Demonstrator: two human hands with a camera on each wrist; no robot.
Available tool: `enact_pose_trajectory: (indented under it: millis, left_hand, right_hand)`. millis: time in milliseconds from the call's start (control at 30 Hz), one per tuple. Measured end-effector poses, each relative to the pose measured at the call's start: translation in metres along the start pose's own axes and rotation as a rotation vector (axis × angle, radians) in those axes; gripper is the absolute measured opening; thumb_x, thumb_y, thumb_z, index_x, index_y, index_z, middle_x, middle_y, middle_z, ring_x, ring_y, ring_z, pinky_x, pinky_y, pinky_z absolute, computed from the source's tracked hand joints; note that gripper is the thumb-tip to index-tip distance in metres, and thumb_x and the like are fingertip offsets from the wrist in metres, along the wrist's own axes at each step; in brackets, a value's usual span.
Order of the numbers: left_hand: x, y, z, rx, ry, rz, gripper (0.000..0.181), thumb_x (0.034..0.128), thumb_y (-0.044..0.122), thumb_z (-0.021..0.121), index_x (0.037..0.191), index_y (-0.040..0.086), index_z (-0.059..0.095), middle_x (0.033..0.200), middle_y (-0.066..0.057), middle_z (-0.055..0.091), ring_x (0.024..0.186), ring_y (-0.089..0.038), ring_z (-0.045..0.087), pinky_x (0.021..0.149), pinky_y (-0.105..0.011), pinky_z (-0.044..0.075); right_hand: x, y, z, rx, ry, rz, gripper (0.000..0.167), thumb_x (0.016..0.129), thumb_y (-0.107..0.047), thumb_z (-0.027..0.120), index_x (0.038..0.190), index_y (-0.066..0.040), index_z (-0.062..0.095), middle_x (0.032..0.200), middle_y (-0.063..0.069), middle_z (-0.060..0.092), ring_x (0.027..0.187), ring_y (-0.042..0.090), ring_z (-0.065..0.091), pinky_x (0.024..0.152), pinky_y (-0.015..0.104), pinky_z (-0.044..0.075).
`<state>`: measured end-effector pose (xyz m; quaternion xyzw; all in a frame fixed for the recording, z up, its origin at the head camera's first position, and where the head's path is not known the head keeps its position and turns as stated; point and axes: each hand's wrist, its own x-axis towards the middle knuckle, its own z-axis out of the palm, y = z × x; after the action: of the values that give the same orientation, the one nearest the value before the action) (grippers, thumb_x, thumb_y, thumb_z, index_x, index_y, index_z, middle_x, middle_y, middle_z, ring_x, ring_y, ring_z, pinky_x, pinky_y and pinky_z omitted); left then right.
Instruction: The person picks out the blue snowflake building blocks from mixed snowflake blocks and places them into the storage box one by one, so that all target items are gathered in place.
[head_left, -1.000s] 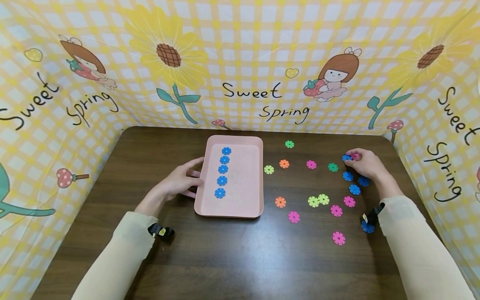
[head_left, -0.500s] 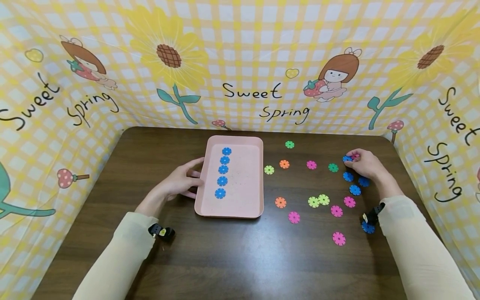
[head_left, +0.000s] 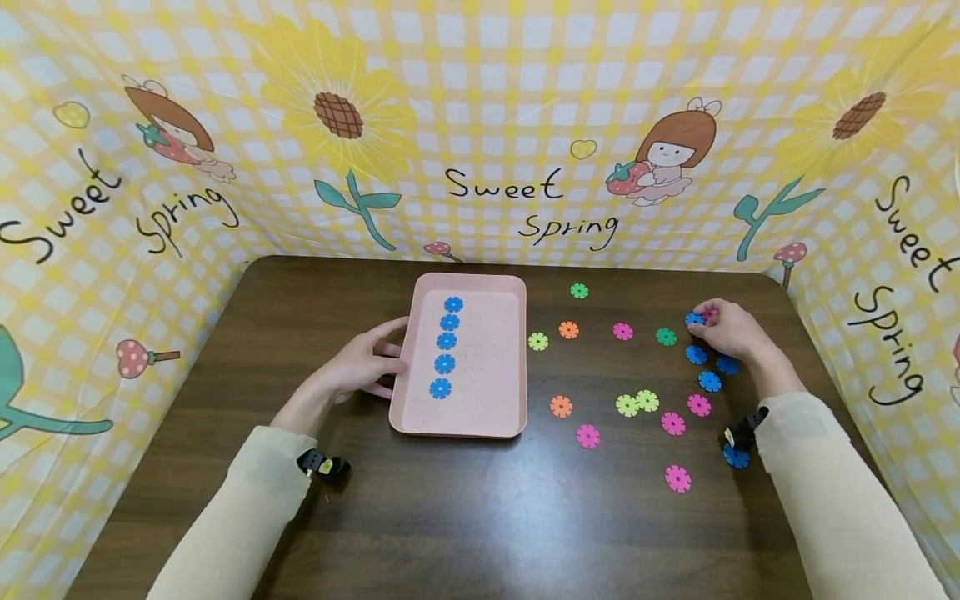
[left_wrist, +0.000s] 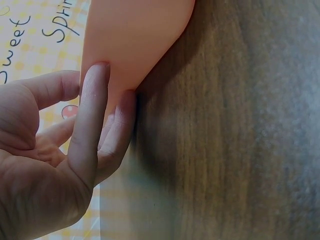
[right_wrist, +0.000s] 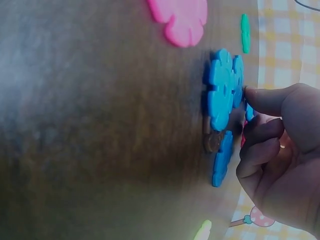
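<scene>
My left hand (head_left: 366, 362) rests against the left side of a pink tray (head_left: 498, 423), its thumb and fingertips touching the outer wall, as the left wrist view also shows. In the tray several blue interlocking discs (head_left: 446, 341) lie in a column along the left. At the table's far right, my right hand (head_left: 729, 329) pinches a blue interlocking disc (head_left: 693, 319) at its edge. A pink disc (head_left: 709, 313) lies beside it, partly covered by the fingers. In the right wrist view the thumb meets the blue disc and the other fingers are curled; the fingertips are partly hidden.
Several blue discs (head_left: 709, 382) lie just below my right hand. Pink (head_left: 677, 478), orange (head_left: 561, 406), yellow-green (head_left: 627, 405) and green discs (head_left: 666, 337) are scattered between tray and right arm. One blue disc (head_left: 737, 456) is partly under the right wrist. A checked cloth (head_left: 502, 117) surrounds the table.
</scene>
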<state>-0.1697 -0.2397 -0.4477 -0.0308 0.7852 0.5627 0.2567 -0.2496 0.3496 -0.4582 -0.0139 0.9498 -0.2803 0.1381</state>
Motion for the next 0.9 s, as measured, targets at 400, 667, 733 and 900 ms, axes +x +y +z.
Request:
enact_pose_trajectory:
  millis: [400,667,733,900]
  left_hand:
    - [0.000,0.001,0.000,0.006,-0.003,0.002,0.084,0.0979,0.004,0.065,0.167,0.025,0.022,0.138,-0.031,0.051,0.111,-0.037,0.066,0.074,-0.049,0.064]
    - [-0.001,0.002,0.000,0.004,-0.004,0.005,0.084,0.0977,0.004,0.065,0.167,0.024,0.022,0.137,-0.031,0.051,0.110,-0.038,0.066,0.074,-0.049,0.064]
    - [-0.001,0.002,0.000,0.002,-0.004,0.006,0.084,0.0978,0.004,0.065,0.167,0.024,0.022,0.138,-0.031,0.051,0.110,-0.038,0.066,0.073,-0.049,0.064]
    - [-0.001,0.001,0.000,0.000,-0.007,0.008,0.085,0.0978,0.004,0.065,0.167,0.024,0.021,0.138,-0.031,0.050,0.109,-0.037,0.067,0.074,-0.049,0.064]
  right_hand:
    - [-0.003,-0.003,0.003,-0.086,0.077,-0.045,0.040,0.104,-0.024,0.062,0.130,0.003,0.052,0.125,0.032,0.057,0.112,0.049,0.054,0.098,0.068,0.042]
    - [-0.010,-0.008,0.003,-0.067,0.105,-0.042,0.044,0.103,-0.029,0.064,0.136,-0.001,0.056,0.122,0.027,0.061,0.106,0.047,0.057,0.090,0.064,0.046]
    - [-0.011,-0.009,0.003,-0.061,0.118,-0.057,0.044,0.103,-0.028,0.065,0.136,-0.001,0.057,0.123,0.028,0.061,0.108,0.048,0.056,0.091,0.065,0.046]
    - [-0.016,-0.018,0.005,-0.030,0.148,-0.109,0.041,0.104,-0.026,0.064,0.137,-0.002,0.059,0.123,0.027,0.062,0.110,0.047,0.057,0.090,0.064,0.047]
